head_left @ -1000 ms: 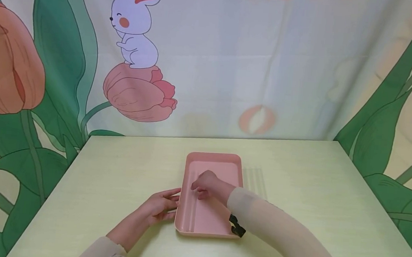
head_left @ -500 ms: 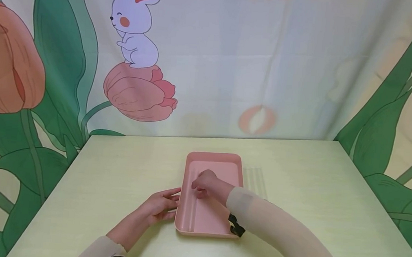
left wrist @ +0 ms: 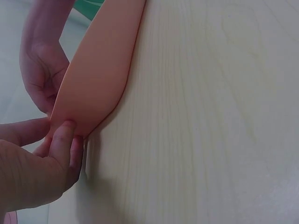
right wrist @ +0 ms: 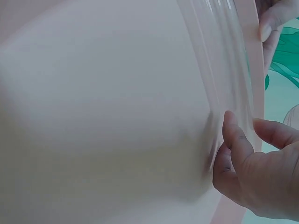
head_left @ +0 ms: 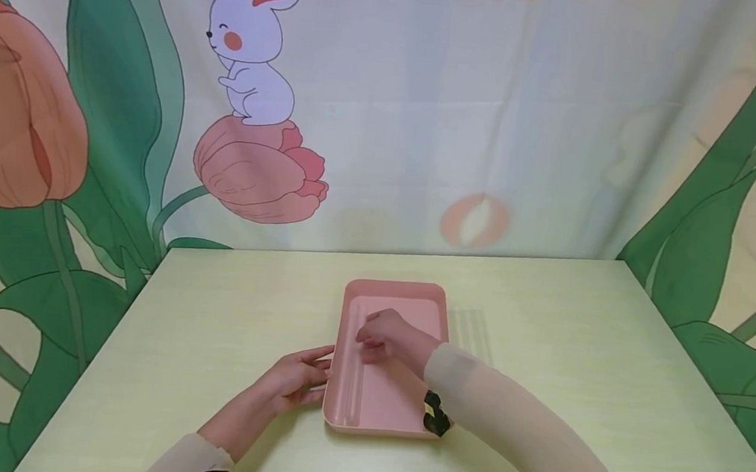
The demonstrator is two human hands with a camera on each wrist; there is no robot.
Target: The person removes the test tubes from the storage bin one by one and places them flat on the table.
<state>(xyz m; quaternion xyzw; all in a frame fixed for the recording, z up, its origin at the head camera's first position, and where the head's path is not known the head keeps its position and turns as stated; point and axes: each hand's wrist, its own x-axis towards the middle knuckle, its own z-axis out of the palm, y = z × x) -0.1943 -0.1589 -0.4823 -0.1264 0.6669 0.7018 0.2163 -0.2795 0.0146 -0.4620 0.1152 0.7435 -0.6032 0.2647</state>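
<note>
A pink rectangular tray (head_left: 396, 410) lies on the table. Along its left inner side run clear, thin tubes or rods (head_left: 349, 398), lengthwise; the right wrist view shows these clear tubes (right wrist: 219, 60) side by side. My right hand (head_left: 392, 338) reaches over the tray and pinches at the tubes between thumb and fingers, partway along them. My left hand (head_left: 294, 382) is at the tray's left outer wall. In the left wrist view, fingertips of the left hand (left wrist: 42, 163) touch that wall (left wrist: 98, 70), fairly straight.
More clear tubes (head_left: 473, 334) lie on the pale wooden table (head_left: 244, 299), just right of the tray and partly behind the right sleeve (head_left: 504, 412). A printed curtain (head_left: 395, 117) with a rabbit and tulips hangs behind the table.
The head view has shifted slightly. Both hands and the tray stay almost where they were; the right hand's fingers move only a little at the tubes.
</note>
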